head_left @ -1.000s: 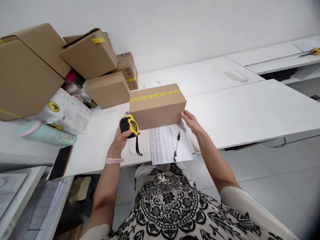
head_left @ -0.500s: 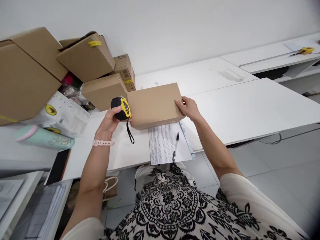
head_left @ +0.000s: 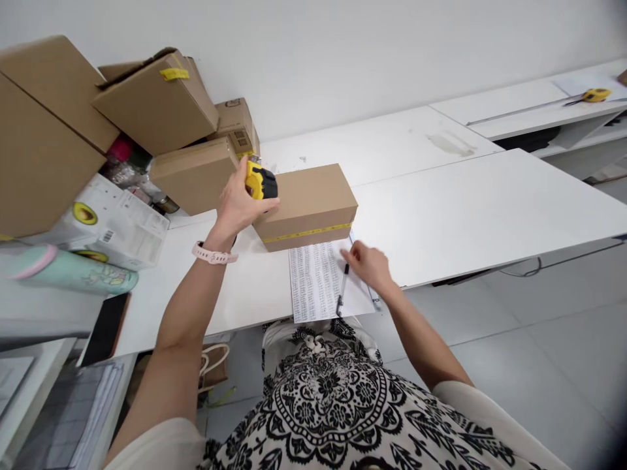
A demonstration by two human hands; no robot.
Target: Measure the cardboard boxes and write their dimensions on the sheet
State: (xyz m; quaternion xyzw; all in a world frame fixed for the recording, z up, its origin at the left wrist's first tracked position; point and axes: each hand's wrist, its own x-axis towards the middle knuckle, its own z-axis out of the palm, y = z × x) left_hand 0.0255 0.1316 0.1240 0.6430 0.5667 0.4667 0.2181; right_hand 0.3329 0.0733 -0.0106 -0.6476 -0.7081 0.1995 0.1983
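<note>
My left hand (head_left: 241, 199) grips a yellow and black tape measure (head_left: 261, 181) over the left end of a closed brown cardboard box (head_left: 313, 192). A strip of yellow tape runs along the box's near side. My right hand (head_left: 371, 264) is off the box, its fingers curled in just beside the top end of a black-tipped pen (head_left: 343, 287). That pen lies on a printed sheet (head_left: 313, 281) with columns of text, partly under the box's near edge. Whether my right fingertips touch the pen, I cannot tell.
Several cardboard boxes (head_left: 154, 104) are stacked at the left. Nearer stand a white avocado-printed carton (head_left: 122, 225) and a mint bottle (head_left: 83, 271), with a dark phone-like slab (head_left: 105, 328) by the table edge. Another tape measure (head_left: 595, 96) lies far right on a white surface.
My right hand has let go of the box and come down toward the pen. My left hand has turned the tape measure and moved it up and right. The box's taped side now faces me.
</note>
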